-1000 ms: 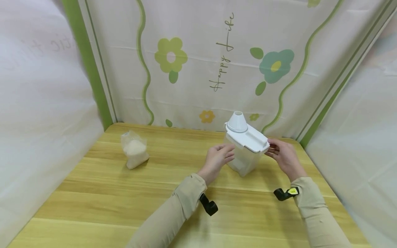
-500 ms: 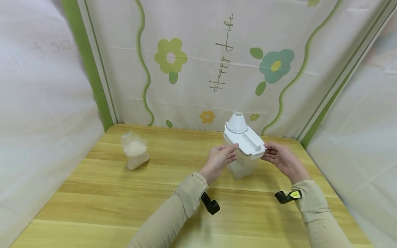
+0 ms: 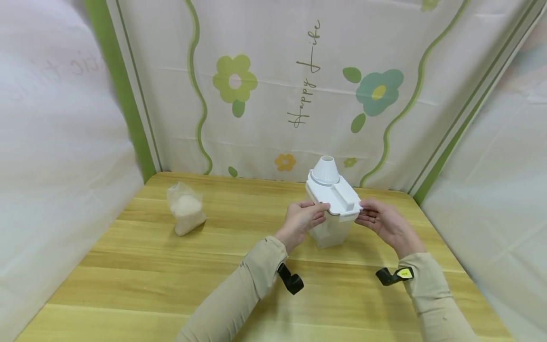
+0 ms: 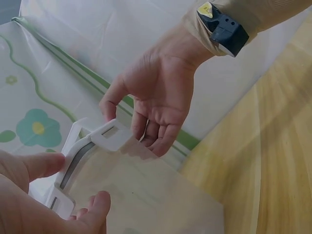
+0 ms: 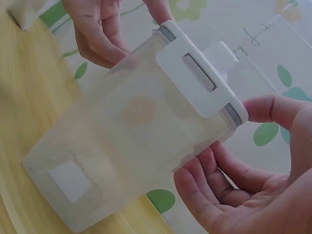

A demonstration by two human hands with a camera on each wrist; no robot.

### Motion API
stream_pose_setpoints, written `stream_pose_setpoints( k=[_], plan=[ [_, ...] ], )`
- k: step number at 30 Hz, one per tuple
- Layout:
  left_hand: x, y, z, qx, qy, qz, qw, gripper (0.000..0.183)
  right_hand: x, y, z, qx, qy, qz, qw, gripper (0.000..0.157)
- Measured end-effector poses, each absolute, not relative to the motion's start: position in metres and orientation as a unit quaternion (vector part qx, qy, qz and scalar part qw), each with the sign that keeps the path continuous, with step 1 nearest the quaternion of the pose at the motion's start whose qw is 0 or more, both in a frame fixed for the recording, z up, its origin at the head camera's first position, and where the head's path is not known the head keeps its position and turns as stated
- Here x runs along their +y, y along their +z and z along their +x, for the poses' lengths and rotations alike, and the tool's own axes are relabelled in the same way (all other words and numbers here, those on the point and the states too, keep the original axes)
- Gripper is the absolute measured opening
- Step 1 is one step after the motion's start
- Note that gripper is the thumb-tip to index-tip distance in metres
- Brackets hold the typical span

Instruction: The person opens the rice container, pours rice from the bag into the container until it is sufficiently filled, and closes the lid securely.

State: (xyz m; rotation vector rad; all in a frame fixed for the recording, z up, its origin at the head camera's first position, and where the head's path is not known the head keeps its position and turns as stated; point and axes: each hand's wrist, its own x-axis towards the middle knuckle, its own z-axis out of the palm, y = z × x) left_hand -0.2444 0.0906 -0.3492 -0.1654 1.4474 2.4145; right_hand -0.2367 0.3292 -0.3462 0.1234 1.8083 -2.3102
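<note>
A translucent plastic food storage container (image 3: 331, 232) with a white lid (image 3: 328, 195) stands towards the back right of the table. On the lid sits a white cone-shaped cap (image 3: 326, 171), open at the top, beside a raised handle. My left hand (image 3: 299, 222) holds the container's left side, thumb at the lid's edge and fingers lower on the wall. Opposite it, my right hand (image 3: 389, 229) grips the right side, its thumb (image 5: 268, 108) on the lid rim and its fingers curled at the wall. In the right wrist view, a white side latch (image 5: 187, 83) lies flat against the container.
Far off to the left, a clear bag of white grains (image 3: 186, 210) leans on the wooden table (image 3: 171, 275). Flower-printed white curtains (image 3: 265, 104) close in the back and both sides. A black wrist camera (image 3: 290, 279) is strapped to each sleeve.
The container has turned and shifted slightly left and towards me. My left thumb has come onto the lid's edge, and my right hand has moved left with the container.
</note>
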Motion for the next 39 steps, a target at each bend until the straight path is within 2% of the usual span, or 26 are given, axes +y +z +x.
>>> stream_pose_setpoints(
  k=[12, 23, 31, 39],
  plan=[
    [0.078, -0.352, -0.245, 0.523, 0.835, -0.053, 0.164, 0.045, 0.307, -0.343, -0.217, 0.594, -0.796, 0.081, 0.080, 0.011],
    [0.050, -0.352, -0.239, 0.562, 0.811, -0.004, 0.165, 0.039, 0.269, -0.347, -0.194, 0.570, -0.809, 0.143, 0.013, 0.010],
    [0.031, -0.354, -0.229, 0.590, 0.790, 0.012, 0.166, 0.043, 0.249, -0.352, -0.178, 0.560, -0.812, 0.164, -0.018, 0.010],
    [0.011, -0.357, -0.209, 0.599, 0.784, 0.029, 0.161, 0.046, 0.232, -0.355, -0.161, 0.569, -0.810, 0.140, -0.028, 0.009]
  ],
)
